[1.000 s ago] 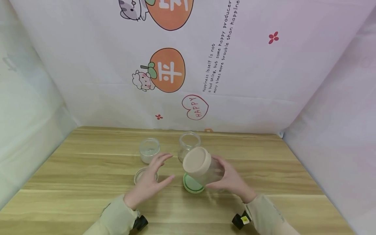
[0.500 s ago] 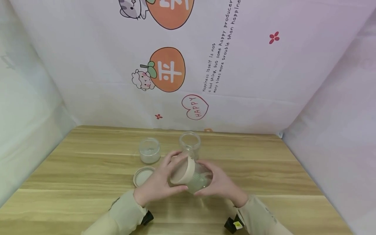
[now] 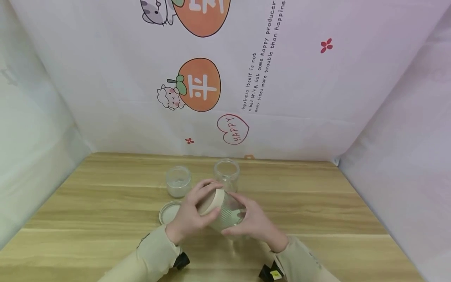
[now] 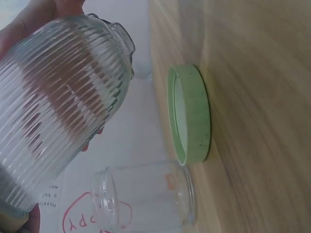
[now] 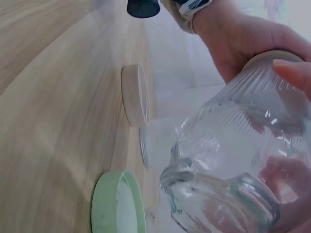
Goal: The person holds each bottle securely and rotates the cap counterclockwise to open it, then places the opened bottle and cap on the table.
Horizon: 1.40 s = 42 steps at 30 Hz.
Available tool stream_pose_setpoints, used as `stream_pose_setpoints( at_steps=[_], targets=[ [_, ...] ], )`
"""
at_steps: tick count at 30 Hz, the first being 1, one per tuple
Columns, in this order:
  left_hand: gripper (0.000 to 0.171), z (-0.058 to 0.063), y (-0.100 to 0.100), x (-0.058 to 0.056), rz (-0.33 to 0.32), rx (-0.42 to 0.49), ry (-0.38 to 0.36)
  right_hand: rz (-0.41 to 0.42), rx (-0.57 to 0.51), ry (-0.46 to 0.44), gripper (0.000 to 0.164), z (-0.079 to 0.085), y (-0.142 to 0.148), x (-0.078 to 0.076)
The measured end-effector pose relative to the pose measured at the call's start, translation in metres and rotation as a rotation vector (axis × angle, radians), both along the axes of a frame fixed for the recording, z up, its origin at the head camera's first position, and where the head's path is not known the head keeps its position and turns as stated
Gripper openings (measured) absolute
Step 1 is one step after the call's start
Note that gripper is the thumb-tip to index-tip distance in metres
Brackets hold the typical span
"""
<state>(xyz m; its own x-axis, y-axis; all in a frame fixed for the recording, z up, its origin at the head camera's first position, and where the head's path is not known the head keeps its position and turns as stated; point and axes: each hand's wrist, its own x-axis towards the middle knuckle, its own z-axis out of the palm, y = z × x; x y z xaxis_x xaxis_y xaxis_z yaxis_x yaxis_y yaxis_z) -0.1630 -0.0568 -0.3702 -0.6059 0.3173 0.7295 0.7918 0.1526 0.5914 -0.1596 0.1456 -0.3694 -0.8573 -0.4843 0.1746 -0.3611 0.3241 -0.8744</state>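
Note:
A ribbed clear glass jar (image 3: 230, 210) with a beige lid (image 3: 216, 201) is held tilted between my two hands, above the table. My left hand (image 3: 190, 214) wraps over the lid, with the thumb on the near side and the fingers on the far side. My right hand (image 3: 256, 222) grips the glass body near its base. In the left wrist view the ribbed body (image 4: 68, 92) slants, its lumpy base at the upper right. Below the jar a green lid (image 4: 195, 116) lies on the table; the jar and hands cover it in the head view.
Two clear glass jars stand open at the back: a short jar (image 3: 178, 185) on the left and a taller jar (image 3: 226, 169) in the middle. A loose beige lid (image 3: 168, 213) lies beside my left hand. White cloth walls (image 3: 289, 129) enclose the wooden table (image 3: 317, 203).
My left hand has come from empty onto the jar's lid. My right hand has carried the jar leftward and turned its lid toward the left hand.

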Motion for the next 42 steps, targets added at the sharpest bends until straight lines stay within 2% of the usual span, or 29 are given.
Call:
stream_pose_setpoints(
  at_steps=[2,5,7,12,13,15,17,18,21,24,26,27,30,32,36,42],
  targets=[
    [0.045,0.000,0.000,0.000,0.017,0.020,-0.005,-0.016,0.005,0.008,0.088,0.000,-0.003,0.001],
    [0.043,0.000,0.001,0.000,0.051,0.033,-0.064,-0.055,0.025,0.037,0.090,0.000,-0.007,0.002],
    [0.043,0.001,0.003,0.000,0.102,0.038,-0.152,-0.098,0.051,0.095,0.092,0.001,-0.009,0.002],
    [0.045,0.008,0.009,0.000,0.231,0.011,-0.448,-0.194,0.089,0.284,0.092,0.002,-0.013,-0.002],
    [0.046,0.009,0.008,0.000,0.231,-0.016,-0.482,-0.202,0.091,0.310,0.092,0.001,-0.013,-0.002],
    [0.051,0.013,0.004,0.001,0.202,-0.098,-0.489,-0.187,0.073,0.300,0.091,0.001,-0.009,-0.003],
    [0.059,0.014,-0.002,0.002,0.141,-0.184,-0.417,-0.164,0.076,0.299,0.091,0.000,-0.004,-0.003],
    [0.065,0.015,-0.005,0.003,0.101,-0.227,-0.349,-0.141,0.074,0.300,0.091,0.000,-0.002,-0.003],
    [0.078,0.013,-0.015,0.004,0.002,-0.344,-0.056,-0.067,0.103,0.334,0.090,0.001,0.006,-0.001],
    [0.084,0.011,-0.021,0.004,-0.063,-0.438,0.245,-0.024,0.157,0.374,0.092,0.001,0.011,0.003],
    [0.083,0.010,-0.024,0.004,-0.082,-0.498,0.388,-0.015,0.181,0.381,0.092,0.001,0.014,0.006],
    [0.083,0.009,-0.025,0.004,-0.090,-0.522,0.432,-0.019,0.194,0.384,0.093,0.001,0.015,0.007],
    [0.082,0.007,-0.027,0.006,-0.104,-0.567,0.499,-0.034,0.221,0.392,0.092,-0.001,0.019,0.011],
    [0.082,0.005,-0.027,0.007,-0.110,-0.575,0.504,-0.035,0.229,0.391,0.091,-0.003,0.020,0.013],
    [0.084,0.002,-0.027,0.008,-0.111,-0.555,0.486,-0.018,0.210,0.365,0.090,-0.007,0.021,0.015],
    [0.085,0.003,-0.026,0.008,-0.079,-0.525,0.412,0.003,0.200,0.334,0.091,-0.011,0.020,0.016]
  ],
)
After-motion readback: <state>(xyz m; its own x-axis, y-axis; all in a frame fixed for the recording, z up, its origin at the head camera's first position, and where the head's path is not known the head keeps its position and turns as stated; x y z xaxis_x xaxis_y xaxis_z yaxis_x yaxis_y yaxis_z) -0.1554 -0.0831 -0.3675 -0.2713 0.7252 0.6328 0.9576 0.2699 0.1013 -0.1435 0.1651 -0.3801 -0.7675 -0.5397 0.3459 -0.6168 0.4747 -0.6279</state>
